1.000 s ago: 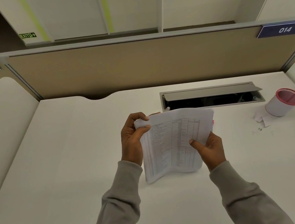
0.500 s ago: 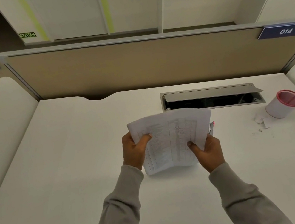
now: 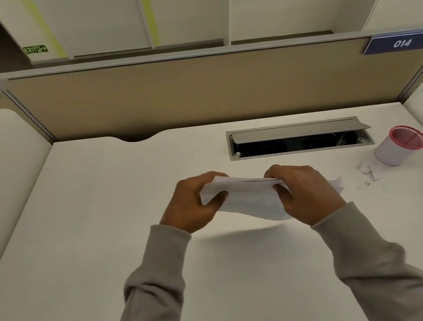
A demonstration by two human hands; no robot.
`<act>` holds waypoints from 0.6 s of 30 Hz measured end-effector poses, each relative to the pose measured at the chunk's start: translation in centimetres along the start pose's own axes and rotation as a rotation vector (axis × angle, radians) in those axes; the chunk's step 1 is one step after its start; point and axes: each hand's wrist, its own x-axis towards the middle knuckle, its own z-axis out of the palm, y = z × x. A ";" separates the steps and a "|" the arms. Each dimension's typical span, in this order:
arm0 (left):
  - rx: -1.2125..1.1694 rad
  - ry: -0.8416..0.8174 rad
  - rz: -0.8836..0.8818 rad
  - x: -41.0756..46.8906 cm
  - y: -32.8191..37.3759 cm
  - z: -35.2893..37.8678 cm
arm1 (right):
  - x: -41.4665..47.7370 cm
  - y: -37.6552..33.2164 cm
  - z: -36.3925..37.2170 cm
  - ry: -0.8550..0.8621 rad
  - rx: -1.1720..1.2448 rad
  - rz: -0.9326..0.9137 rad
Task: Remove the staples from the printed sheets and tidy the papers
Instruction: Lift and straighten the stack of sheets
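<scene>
here the person holds a stack of printed sheets (image 3: 250, 197) between both hands, clear of the white desk (image 3: 102, 250), and it casts a soft shadow on the surface just below. the stack lies almost flat, its far edge turned up toward the camera and its near part sagging down between the wrists. the left hand (image 3: 191, 207) grips the stack's left end, fingers curled over the far edge and thumb pressed on the top sheet. the right hand (image 3: 305, 192) clamps the right end, knuckles up, fingers wrapped over the far edge. both forearms, in grey sleeves (image 3: 155, 297), reach forward from the bottom of the view and angle inward toward the paper. a pale edge shows just past the right hand, and it cannot be told whether it belongs to the stack. to the right, well apart from the hands, a white cup with a pink rim (image 3: 400, 146) sits on the desk beside some small paper scraps (image 3: 370, 170). behind the hands, an open cable tray (image 3: 300, 141) is set into the desk before a tan partition (image 3: 192, 93).
</scene>
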 end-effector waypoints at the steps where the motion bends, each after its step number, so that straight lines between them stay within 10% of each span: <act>1: -0.009 0.047 -0.014 -0.3 -0.4 0.6 | -0.1 0.1 0.0 0.003 -0.016 -0.002; 6: -0.155 0.217 -0.253 -2.5 -3.8 1.3 | -1.6 3.9 -1.1 0.002 0.064 0.167; 13: -0.272 0.300 -0.483 -4.4 -6.8 2.0 | -4.2 8.3 3.0 0.036 0.929 0.551; 18: -0.388 0.301 -0.504 -4.0 -6.9 3.3 | -4.5 7.6 7.2 0.053 0.902 0.661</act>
